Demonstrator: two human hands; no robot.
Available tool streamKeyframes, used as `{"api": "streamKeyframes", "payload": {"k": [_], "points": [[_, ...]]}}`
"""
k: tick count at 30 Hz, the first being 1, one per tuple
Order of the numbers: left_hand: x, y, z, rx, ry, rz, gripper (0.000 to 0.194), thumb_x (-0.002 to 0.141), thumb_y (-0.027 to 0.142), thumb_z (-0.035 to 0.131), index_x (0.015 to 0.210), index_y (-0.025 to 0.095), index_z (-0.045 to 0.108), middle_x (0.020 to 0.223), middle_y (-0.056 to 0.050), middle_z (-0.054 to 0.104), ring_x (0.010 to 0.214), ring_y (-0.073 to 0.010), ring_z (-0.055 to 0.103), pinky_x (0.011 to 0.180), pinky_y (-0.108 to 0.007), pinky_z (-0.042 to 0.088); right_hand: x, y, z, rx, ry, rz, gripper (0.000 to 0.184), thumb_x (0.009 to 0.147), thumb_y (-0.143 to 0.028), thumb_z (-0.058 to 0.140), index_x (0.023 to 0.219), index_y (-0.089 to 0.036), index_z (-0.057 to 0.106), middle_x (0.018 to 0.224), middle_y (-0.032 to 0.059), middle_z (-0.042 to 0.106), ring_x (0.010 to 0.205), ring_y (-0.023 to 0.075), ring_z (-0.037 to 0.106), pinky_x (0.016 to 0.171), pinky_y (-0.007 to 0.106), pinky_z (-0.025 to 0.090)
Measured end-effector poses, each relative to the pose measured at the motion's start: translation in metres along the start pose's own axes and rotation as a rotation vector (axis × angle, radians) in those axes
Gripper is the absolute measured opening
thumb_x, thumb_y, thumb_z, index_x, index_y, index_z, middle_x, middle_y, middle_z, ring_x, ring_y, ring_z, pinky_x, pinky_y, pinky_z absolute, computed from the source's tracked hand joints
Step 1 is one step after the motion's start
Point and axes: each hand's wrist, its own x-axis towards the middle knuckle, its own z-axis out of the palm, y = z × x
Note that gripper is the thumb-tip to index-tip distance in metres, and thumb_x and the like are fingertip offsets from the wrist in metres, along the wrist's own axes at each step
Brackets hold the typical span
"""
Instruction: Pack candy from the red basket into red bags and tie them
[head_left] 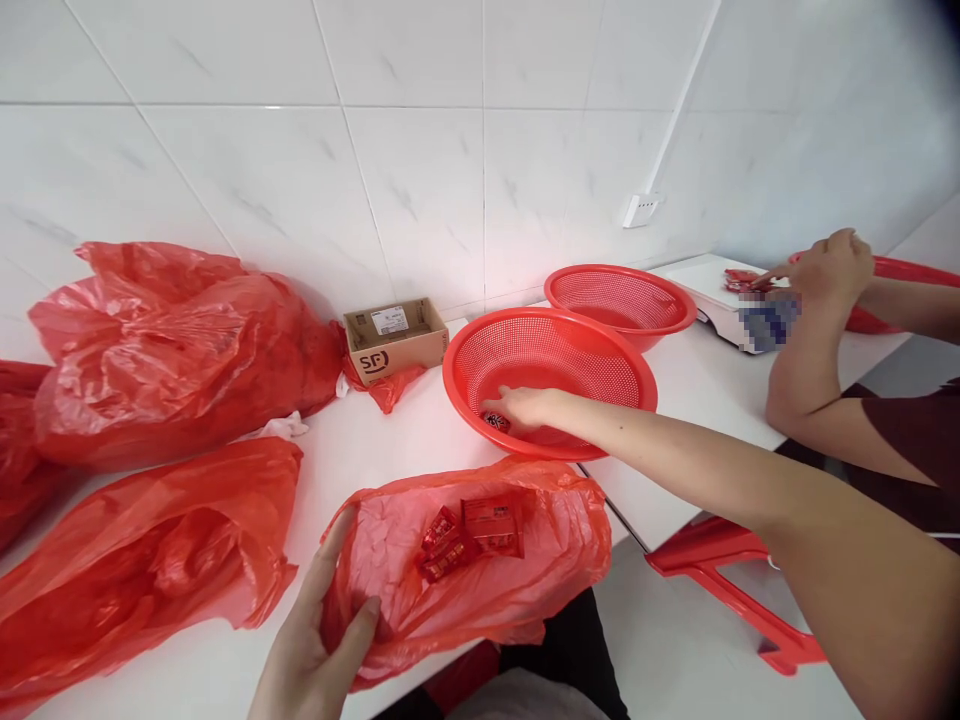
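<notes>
My left hand (319, 625) grips the left rim of a red plastic bag (574, 515), thumb inside and fingers outside. The bag's mouth gapes wide, and several small red packets (491, 525) lie within it. My right hand (525, 408) reaches down into a red plastic colander (456, 385). Its fingers are closed around a small packet (495, 421) with dark and white print, near the colander's left wall. The hand covers part of this packet.
Behind stands a second red colander (675, 312). A small open cardboard box (409, 358) and a bulging red bag (172, 360) are along the wall. Another red bag (225, 510) lies left. At right, a co-worker's hand (836, 265) is by a white scale (709, 280). A red stool (720, 550) stands below.
</notes>
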Motion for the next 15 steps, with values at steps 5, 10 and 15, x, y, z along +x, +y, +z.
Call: {"api": "streamKeyframes", "payload": {"k": [5, 10, 15], "points": [[-0.001, 0.002, 0.000, -0.011, 0.022, 0.010, 0.064, 0.086, 0.045, 0.059, 0.147, 0.038, 0.041, 0.149, 0.005, 0.049, 0.109, -0.0176, 0.061, 0.085, -0.021, 0.051, 0.003, 0.005, -0.016, 0.091, -0.124, -0.052, 0.031, 0.071, -0.015, 0.075, 0.100, -0.019, 0.064, 0.089, 0.0040, 0.068, 0.070, 0.0138, 0.062, 0.060, 0.023, 0.045], [0.004, -0.001, 0.001, -0.070, -0.014, 0.001, 0.070, 0.082, 0.042, 0.064, 0.148, 0.035, 0.041, 0.149, 0.000, 0.050, 0.089, -0.0177, 0.066, 0.083, -0.029, 0.056, -0.024, -0.010, -0.052, 0.391, -0.083, -0.150, 0.032, 0.089, -0.035, 0.061, 0.114, -0.019, 0.050, 0.098, 0.0040, 0.065, 0.066, 0.0087, 0.056, 0.056, 0.021, 0.044], [0.011, -0.001, 0.004, -0.095, 0.010, 0.039, 0.074, 0.079, 0.037, 0.067, 0.148, 0.030, 0.042, 0.147, -0.005, 0.052, 0.103, -0.0220, 0.065, 0.086, -0.029, 0.055, -0.072, -0.072, -0.045, 0.574, -0.230, -0.324, 0.049, 0.082, -0.049, 0.068, 0.121, -0.022, 0.055, 0.097, 0.0022, 0.066, 0.071, 0.0114, 0.059, 0.058, 0.022, 0.045]]}}
